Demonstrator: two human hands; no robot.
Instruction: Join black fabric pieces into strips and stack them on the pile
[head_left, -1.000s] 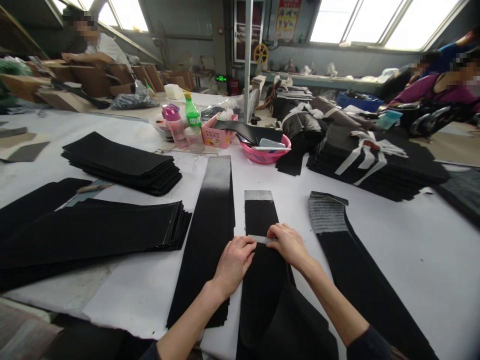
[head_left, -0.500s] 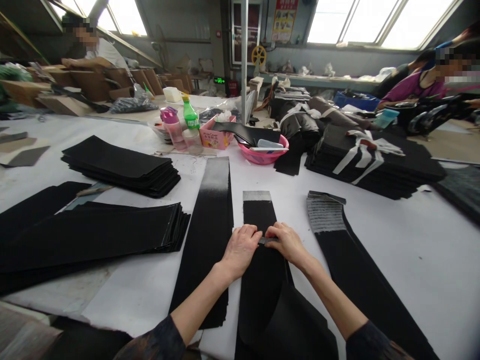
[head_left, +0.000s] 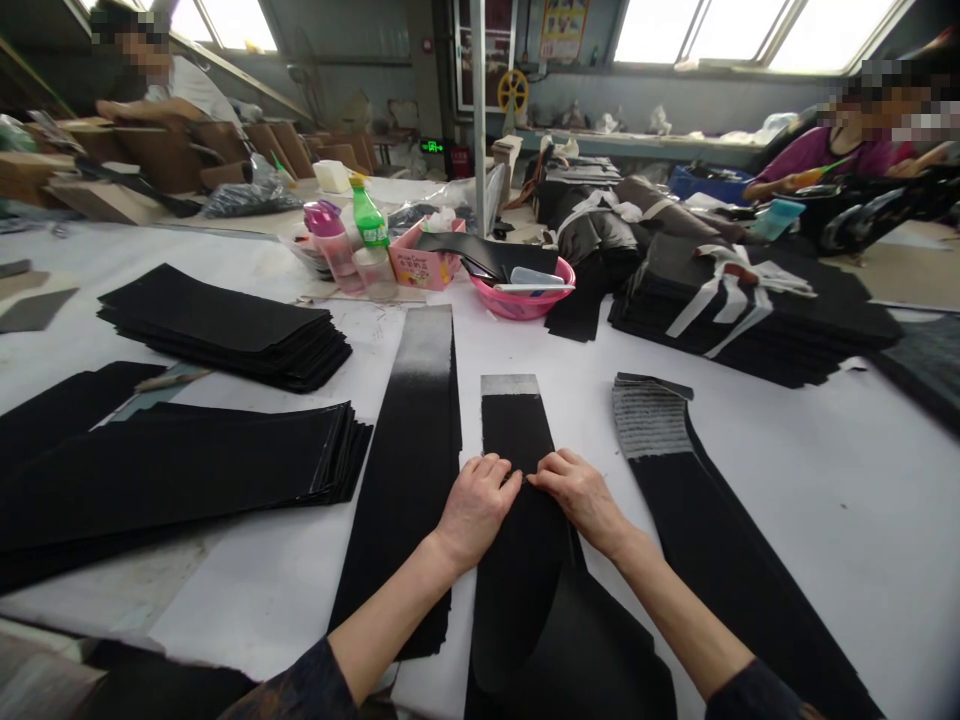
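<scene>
A long black strip [head_left: 514, 425] with a grey far end lies on the white table [head_left: 810, 480] straight ahead. A second black strip [head_left: 540, 610] lies over it and curls up toward me. My left hand [head_left: 476, 500] and my right hand [head_left: 577, 490] rest side by side on that upper strip's far end. Their fingertips meet, and the curled fingers pinch and press the end down. The end's edge is hidden under my fingers.
More black strips lie to the left [head_left: 420, 420] and right [head_left: 675, 480]. Stacks of black sheets [head_left: 225, 330] sit at left, a tied bundle [head_left: 750, 310] at right. Behind are a pink basin [head_left: 521, 295], a pink box [head_left: 427, 265] and bottles [head_left: 367, 225]. Other people work at the back left [head_left: 172, 90] and right [head_left: 840, 150].
My hands have slid together along the strip's end until the fingertips touch. The grey edge that showed between them is now covered. The view has tipped down slightly.
</scene>
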